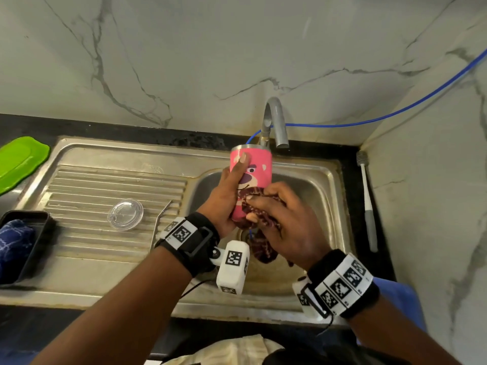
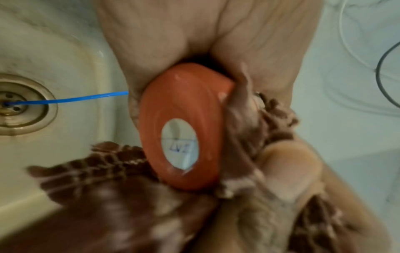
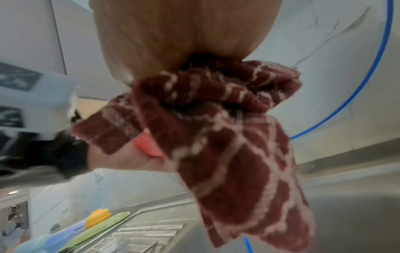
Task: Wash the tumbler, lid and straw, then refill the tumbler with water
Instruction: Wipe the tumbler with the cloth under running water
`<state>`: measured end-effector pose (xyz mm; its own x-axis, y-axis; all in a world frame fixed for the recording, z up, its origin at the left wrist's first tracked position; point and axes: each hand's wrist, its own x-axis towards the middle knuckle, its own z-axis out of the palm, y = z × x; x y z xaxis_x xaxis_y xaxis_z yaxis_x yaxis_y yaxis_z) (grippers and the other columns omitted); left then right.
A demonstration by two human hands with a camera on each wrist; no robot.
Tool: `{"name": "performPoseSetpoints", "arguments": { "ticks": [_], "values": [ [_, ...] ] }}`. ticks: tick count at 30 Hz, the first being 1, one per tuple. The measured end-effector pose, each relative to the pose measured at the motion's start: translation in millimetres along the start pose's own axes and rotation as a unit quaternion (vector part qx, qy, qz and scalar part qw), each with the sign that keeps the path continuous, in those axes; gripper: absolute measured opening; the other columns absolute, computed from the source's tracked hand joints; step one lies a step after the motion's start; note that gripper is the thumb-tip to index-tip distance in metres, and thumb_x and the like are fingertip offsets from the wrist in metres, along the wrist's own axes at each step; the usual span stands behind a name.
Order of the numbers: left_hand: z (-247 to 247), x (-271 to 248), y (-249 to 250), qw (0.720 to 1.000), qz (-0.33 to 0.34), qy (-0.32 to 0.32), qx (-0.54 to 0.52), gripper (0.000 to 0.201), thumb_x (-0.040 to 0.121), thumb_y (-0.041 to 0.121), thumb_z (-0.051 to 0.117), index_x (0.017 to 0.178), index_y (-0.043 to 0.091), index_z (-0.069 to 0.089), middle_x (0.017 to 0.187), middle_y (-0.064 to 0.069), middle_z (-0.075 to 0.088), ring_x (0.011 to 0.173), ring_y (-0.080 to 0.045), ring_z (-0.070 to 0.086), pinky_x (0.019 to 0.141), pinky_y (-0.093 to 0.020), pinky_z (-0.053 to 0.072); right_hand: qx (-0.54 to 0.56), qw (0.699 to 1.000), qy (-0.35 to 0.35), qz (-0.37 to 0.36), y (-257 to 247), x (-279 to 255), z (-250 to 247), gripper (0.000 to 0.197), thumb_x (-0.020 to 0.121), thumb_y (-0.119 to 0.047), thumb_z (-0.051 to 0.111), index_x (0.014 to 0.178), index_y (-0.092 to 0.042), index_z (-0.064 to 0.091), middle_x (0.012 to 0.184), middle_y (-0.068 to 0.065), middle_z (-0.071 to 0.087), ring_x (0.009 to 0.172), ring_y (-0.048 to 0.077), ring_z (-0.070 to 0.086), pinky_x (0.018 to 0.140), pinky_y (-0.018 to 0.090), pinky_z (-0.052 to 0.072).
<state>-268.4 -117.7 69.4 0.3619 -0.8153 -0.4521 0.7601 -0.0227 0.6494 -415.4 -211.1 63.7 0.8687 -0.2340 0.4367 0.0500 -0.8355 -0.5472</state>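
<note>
Pink tumbler [image 1: 254, 177], one lid [image 1: 125, 214], one straw [image 1: 159, 219], one cloth [image 1: 259, 225]

tumbler [image 1: 253, 177]: over the sink basin [image 1: 313, 191], just in front of the tap [image 1: 274, 122]
left hand [image 1: 226, 204]: on tumbler's left side
right hand [image 1: 284, 219]: right of tumbler, cloth [image 1: 259, 227] between it and tumbler
lid [image 1: 125, 214]: on drainboard [image 1: 87, 233], left of basin
straw [image 1: 160, 219]: on drainboard, just right of lid
brush [image 1: 367, 198]: on counter right of sink
</note>
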Motion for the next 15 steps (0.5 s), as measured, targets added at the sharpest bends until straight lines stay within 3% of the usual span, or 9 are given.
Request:
{"name": "performPoseSetpoints", "arguments": {
  "ticks": [2,5,7,9,12,15],
  "values": [
    [3,-4,-4,0.999,-0.015,-0.042,-0.004,0.087,0.092,0.068,0.062,0.146,0.000,0.051,0.115,-0.018,0.071,0.094,-0.029,0.074,0.079,-0.041,0.061,0.011,1.000,0.014,0.022,8,7,-9,0.027,0.104,-0.035,0.061,0.122,-0.017,0.069,0.118,0.002,0.057,0.099,0.009,0.058,0.080,0.025,0.052],
    [5,-7,-15,0.999,-0.024,-0.048,0.001,0.073,0.101,0.067,0.045,0.148,0.013,0.055,0.140,-0.019,0.065,0.128,-0.037,0.064,0.108,-0.057,0.049,0.007,0.996,0.054,0.073,19,31,-23,0.030,0.105,-0.035,0.058,0.124,-0.016,0.069,0.119,0.001,0.058,0.098,0.009,0.060,0.081,0.019,0.050],
    [5,-8,-17,0.998,-0.021,-0.049,-0.012,0.066,0.105,0.063,0.040,0.150,0.017,0.054,0.146,-0.018,0.061,0.136,-0.037,0.058,0.114,-0.059,0.044,-0.008,0.993,0.060,0.098,24,47,-29,0.033,0.105,-0.040,0.055,0.128,-0.019,0.067,0.119,-0.002,0.057,0.101,0.006,0.059,0.083,0.013,0.047],
    [7,-9,-15,0.998,-0.011,-0.059,-0.031,0.060,0.107,0.059,0.040,0.146,0.016,0.058,0.145,-0.018,0.062,0.133,-0.036,0.061,0.109,-0.056,0.049,-0.016,0.992,0.058,0.114,24,57,-28,0.033,0.105,-0.040,0.055,0.130,-0.021,0.067,0.118,-0.005,0.057,0.103,0.002,0.057,0.084,0.011,0.044],
    [7,-7,-3,0.997,-0.006,-0.058,-0.044,0.054,0.105,0.054,0.043,0.131,0.014,0.069,0.126,-0.017,0.071,0.112,-0.032,0.070,0.094,-0.047,0.058,-0.026,0.992,0.059,0.105,14,53,-16,0.031,0.104,-0.036,0.060,0.129,-0.020,0.067,0.120,-0.003,0.056,0.100,0.005,0.058,0.082,0.011,0.044],
    [0,-3,5,0.999,-0.004,-0.040,-0.006,0.066,0.098,0.063,0.055,0.135,0.009,0.062,0.111,-0.015,0.070,0.098,-0.028,0.071,0.084,-0.040,0.060,-0.021,0.998,0.028,0.061,0,34,1,0.028,0.103,-0.032,0.064,0.126,-0.017,0.068,0.122,0.001,0.055,0.095,0.012,0.059,0.076,0.024,0.051]
  ]
}}
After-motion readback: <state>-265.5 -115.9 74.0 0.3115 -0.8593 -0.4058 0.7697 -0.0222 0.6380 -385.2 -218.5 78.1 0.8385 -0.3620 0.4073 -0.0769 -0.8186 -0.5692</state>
